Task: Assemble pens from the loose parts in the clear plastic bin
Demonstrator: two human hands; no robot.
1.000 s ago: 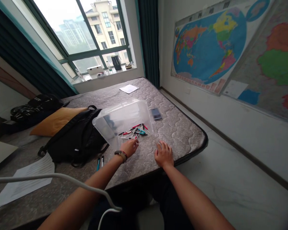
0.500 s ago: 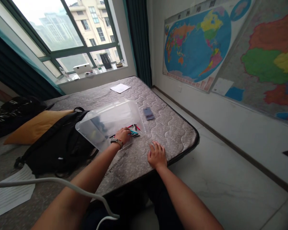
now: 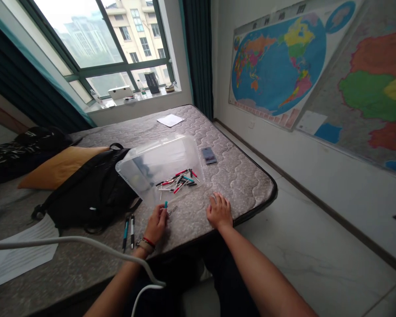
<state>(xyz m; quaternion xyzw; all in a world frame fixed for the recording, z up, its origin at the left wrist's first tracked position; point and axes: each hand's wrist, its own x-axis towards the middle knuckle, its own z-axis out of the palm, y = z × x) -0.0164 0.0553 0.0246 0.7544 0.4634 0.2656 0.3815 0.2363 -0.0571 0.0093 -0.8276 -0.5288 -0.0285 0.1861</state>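
Just in front of the clear plastic box (image 3: pixel 165 154), my left hand (image 3: pixel 156 224) is closed around a teal pen part (image 3: pixel 166 204); only its end shows above the fingers. The box lies with its open side toward me. Inside it is a loose pile of pen parts (image 3: pixel 181 180) in red, black, white and teal. Two pens, a teal and black one (image 3: pixel 125 233) and a white and black one (image 3: pixel 132 231), lie side by side left of that hand. My right hand (image 3: pixel 219 210) rests on the mattress with its fingers spread, holding nothing.
A phone-like blurred item (image 3: pixel 209 156) lies right of the box. Left are a black backpack (image 3: pixel 89 193), an orange pillow (image 3: pixel 62 165) and printed paper (image 3: pixel 29 251). A white cable (image 3: pixel 86 243) crosses in front. The mattress edge (image 3: pixel 267 200) drops to the floor.
My left hand has come out of the box toward me with the teal pen part, uncovering the pile and the two pens. My right hand stays on the mattress. The view has shifted slightly.
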